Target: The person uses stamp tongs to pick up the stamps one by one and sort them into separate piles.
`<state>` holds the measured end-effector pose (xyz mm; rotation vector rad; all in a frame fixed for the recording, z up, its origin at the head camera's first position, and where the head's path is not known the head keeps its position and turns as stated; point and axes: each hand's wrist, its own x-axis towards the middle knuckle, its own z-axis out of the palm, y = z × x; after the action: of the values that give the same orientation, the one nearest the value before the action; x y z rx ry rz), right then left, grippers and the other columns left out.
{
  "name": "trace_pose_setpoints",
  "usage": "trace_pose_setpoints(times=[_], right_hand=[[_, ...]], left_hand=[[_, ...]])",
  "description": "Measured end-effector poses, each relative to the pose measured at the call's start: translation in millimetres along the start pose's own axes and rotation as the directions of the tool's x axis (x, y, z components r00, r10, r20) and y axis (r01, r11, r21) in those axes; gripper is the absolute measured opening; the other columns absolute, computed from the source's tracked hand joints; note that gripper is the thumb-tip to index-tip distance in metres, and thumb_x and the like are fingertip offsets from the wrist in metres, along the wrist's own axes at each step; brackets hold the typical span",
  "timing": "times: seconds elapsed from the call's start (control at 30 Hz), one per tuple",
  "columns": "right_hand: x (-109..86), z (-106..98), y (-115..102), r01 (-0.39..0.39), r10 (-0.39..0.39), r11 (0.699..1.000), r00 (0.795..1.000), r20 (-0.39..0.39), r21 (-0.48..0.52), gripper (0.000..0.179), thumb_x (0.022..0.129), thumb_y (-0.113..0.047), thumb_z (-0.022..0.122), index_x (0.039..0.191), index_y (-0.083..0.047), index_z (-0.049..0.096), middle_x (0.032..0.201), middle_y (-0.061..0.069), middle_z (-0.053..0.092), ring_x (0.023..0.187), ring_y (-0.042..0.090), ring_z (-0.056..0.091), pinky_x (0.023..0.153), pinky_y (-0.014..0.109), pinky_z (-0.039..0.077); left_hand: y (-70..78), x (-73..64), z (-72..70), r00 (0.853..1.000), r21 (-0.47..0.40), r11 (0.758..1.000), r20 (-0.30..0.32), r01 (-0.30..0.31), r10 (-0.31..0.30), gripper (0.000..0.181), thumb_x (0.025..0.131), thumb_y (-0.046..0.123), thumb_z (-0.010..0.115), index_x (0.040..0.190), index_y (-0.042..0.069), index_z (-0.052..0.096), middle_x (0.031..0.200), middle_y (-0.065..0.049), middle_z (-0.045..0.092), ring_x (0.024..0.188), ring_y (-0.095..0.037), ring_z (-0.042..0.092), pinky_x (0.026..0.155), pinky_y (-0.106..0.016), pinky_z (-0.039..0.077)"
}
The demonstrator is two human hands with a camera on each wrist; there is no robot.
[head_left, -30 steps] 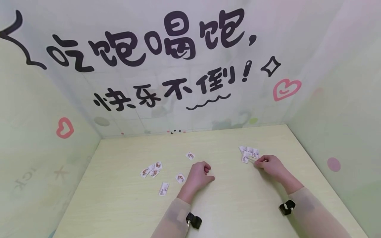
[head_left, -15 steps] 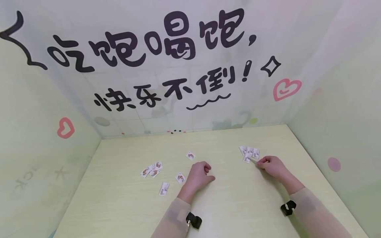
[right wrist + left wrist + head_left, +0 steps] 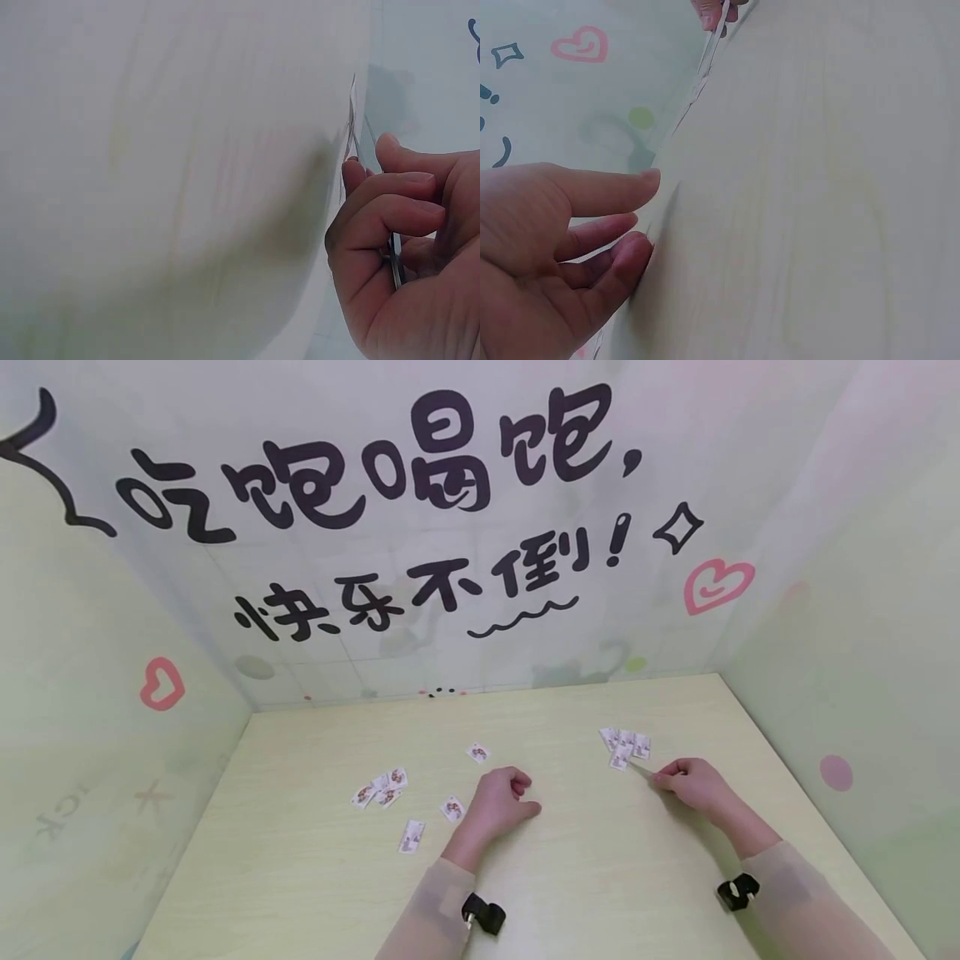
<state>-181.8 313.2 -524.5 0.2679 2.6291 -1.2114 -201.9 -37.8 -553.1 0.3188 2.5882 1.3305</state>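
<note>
My right hand [image 3: 693, 782] pinches a pair of slim metal tweezers [image 3: 397, 264] between thumb and fingers; the rear end shows inside the palm in the right wrist view. The tips point left, right by the front card [image 3: 620, 757] of a small overlapping group at the back right. Behind that card lie several more white cards [image 3: 641, 746] with grey-purple pictures. My left hand [image 3: 497, 803] rests on the table [image 3: 570, 860] with loosely bent fingers, holding nothing, beside a card [image 3: 452, 809] with an orange-brown picture.
Left of centre lies an overlapping cluster of small picture cards [image 3: 388, 796]. Single cards lie near it: one with a greyish picture [image 3: 411, 837] in front, one [image 3: 478, 752] farther back. A printed wall [image 3: 375, 668] borders the table's back edge, with pale side walls.
The right hand has drawn back slightly to the right and nearer, and the tweezer tips have come off the front card. That card shifted a little. The left hand stayed put.
</note>
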Motion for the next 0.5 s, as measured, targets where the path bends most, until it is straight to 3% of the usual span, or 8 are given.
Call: trace_pose_setpoints(times=[0.23, 0.5], right_hand=[[-6.2, -1, -2, 0.006, -0.006, 1.0, 1.0, -0.002, 0.023, 0.025, 0.103, -0.019, 0.068, 0.107, 0.006, 0.069, 0.099, 0.013, 0.063, 0.09, 0.026, 0.055, 0.074, 0.035, 0.045], [-8.9, 8, -14, 0.061, -0.061, 0.997, 0.998, 0.001, 0.038, 0.023, 0.103, -0.017, 0.068, 0.106, 0.005, 0.07, 0.091, 0.008, 0.062, 0.085, 0.023, 0.053, 0.071, 0.035, 0.045]], left_hand=[[-2.9, -5.1, -9.4, 0.999, -0.052, 0.998, -0.004, -0.039, 0.039, 0.034, 0.086, 0.016, 0.09, 0.114, 0.006, 0.075, 0.097, 0.0, 0.067, 0.085, -0.014, 0.06, 0.078, -0.031, 0.053], [-0.9, -19.8, -33.0, 0.998, -0.067, 0.996, -0.014, -0.063, 0.062, 0.028, 0.093, 0.021, 0.085, 0.116, 0.007, 0.076, 0.101, -0.003, 0.071, 0.086, -0.016, 0.061, 0.076, -0.033, 0.053]])
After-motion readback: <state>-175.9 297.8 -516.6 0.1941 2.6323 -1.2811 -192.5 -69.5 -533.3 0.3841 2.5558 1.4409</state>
